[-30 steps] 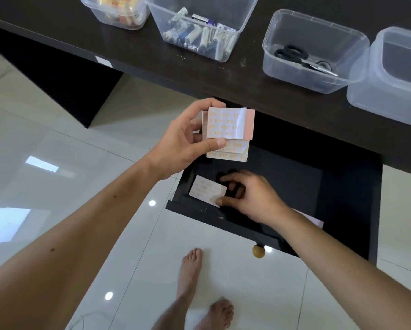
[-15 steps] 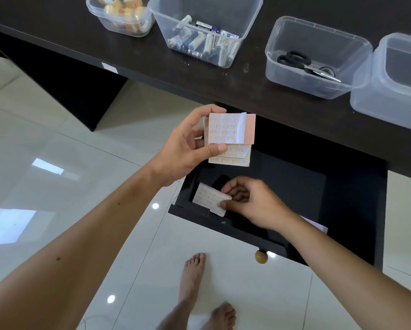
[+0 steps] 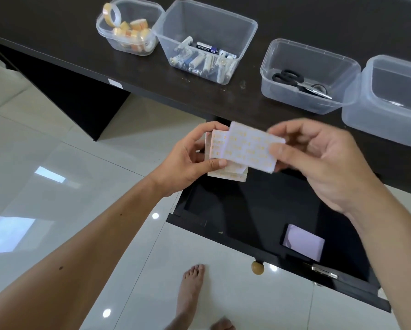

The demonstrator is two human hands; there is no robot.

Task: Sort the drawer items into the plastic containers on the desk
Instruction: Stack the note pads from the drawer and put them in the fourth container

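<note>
So right now both hands are up over the open drawer (image 3: 259, 210), just below the front edge of the dark surface (image 3: 56, 32). The left hand (image 3: 187, 160) has its grip pinched on a small stack of sticker sheets (image 3: 220, 148), thumb on the face and fingers wrapped behind. The right hand (image 3: 318, 160) has its grip pinched on one loose sticker sheet (image 3: 252, 148), white with little orange marks, thumb on top, and that sheet overlaps the front of the stack.

Down in the drawer, near its front right corner, one pale rectangular sheet (image 3: 303, 244) lies flat, and a small metal clip-looking thing (image 3: 324, 272) sits just beside the front wall, too small to really tell what it is.

Along the surface there's a row of clear plastic tubs: a tape tub (image 3: 128, 27) toward the left end with tape rolls in it, a battery tub (image 3: 206, 41) touching it, then a scissors tub (image 3: 306, 75) holding black-handled scissors (image 3: 295, 81), and a last tub (image 3: 390, 98) at the right end pressed against it, cut off by the frame. Bare feet on the tiled floor (image 3: 44, 163) below.
</note>
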